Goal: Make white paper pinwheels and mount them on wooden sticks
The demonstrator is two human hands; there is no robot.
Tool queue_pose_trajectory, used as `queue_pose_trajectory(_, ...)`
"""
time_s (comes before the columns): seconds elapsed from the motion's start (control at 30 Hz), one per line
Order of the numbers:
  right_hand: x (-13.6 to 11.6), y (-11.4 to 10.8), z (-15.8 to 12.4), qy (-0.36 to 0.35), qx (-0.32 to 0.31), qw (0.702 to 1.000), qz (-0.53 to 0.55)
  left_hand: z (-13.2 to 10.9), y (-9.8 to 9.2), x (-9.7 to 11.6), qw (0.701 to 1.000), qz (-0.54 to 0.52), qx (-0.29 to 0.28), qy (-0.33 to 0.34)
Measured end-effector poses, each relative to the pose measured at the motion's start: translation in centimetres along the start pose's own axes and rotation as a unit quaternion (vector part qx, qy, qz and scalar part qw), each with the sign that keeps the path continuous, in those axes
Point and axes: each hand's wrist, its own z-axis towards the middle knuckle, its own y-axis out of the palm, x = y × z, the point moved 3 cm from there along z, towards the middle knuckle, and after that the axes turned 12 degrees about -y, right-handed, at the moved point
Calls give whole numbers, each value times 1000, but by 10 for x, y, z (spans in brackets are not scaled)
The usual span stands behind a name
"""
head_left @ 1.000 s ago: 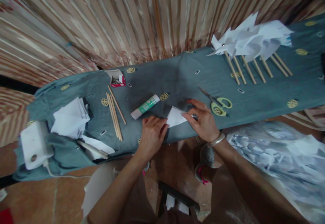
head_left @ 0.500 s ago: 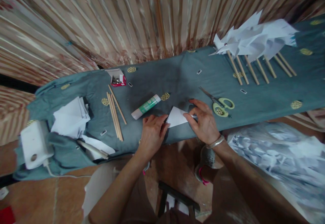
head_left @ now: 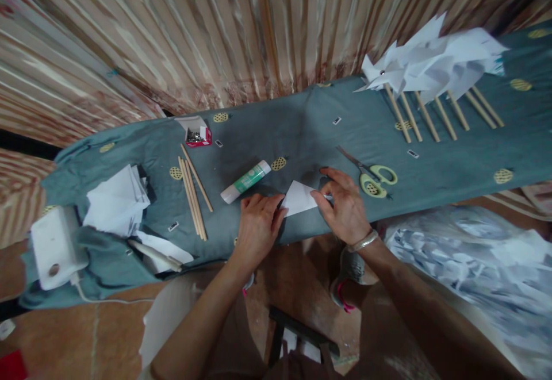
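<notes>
Gripping: your left hand (head_left: 259,225) and right hand (head_left: 345,204) pinch opposite ends of the folded white paper (head_left: 299,200), set between them above the grey-green cloth (head_left: 297,133). Should you pull unevenly, its layers could slip, skewing the fold.

Your bare forearms (head_left: 215,305) angle inward, your left hand (head_left: 259,222) knuckles-up with thumb and forefinger close together, your right hand (head_left: 345,204) with thumb stretched toward it and fingers bent.
</notes>
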Motion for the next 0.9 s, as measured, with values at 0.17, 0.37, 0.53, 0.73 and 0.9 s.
queue_pose_trajectory(0.17,1,2,-1,5,-5,1000,-3,1,1,0,1000,5,-1,1)
queue_pose_trajectory(0.37,0,2,-1,-3,-5,1000,-17,2,2,1,1000,11,-11,-3)
queue_pose_trajectory(0.53,-1,2,0,-5,-7,1000,-24,2,2,0,1000,11,-14,5)
queue_pose_trajectory(0.73,0,1,-1,0,-7,1000,-19,0,2,1,999,17,-2,30)
queue_pose_trajectory(0.9,0,2,-3,1,-9,1000,-21,-6,4,10,996,4,23,88)
